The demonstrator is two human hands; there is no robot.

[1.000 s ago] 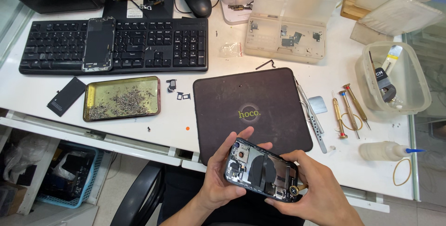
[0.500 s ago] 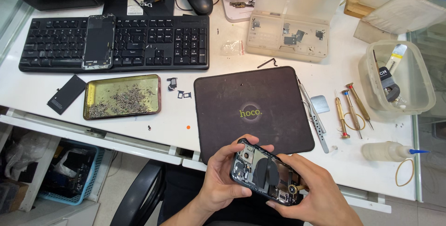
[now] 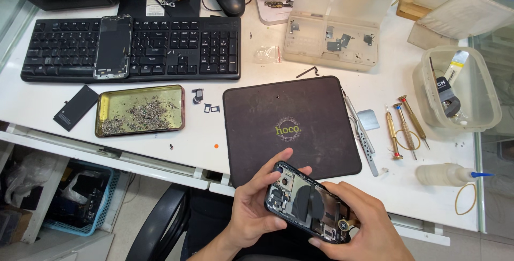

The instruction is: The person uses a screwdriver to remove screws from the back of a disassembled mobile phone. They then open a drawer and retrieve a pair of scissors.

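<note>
Change since a second ago: opened phone (image 3: 306, 207) has tilted a little in the hands, staying low in front of the bench (image 3: 214, 132) edge.
Opened phone: held over the lap, innards up, likely for a close look.
Left hand (image 3: 256, 208): fingers curled around the phone's near edge, thumb on its top end.
Right hand (image 3: 360, 229): fingers clamped on the lower end, pinching a small brass-coloured part (image 3: 345, 223).
Dark mat (image 3: 292, 124): just beyond, a padded work spot.
Screwdrivers (image 3: 402, 127): right of the mat, within reach.
Screw tray (image 3: 140, 110): left, keeping loose screws together.
Keyboard (image 3: 131, 49): far, a phone screen (image 3: 113, 46) lying on it.
</note>
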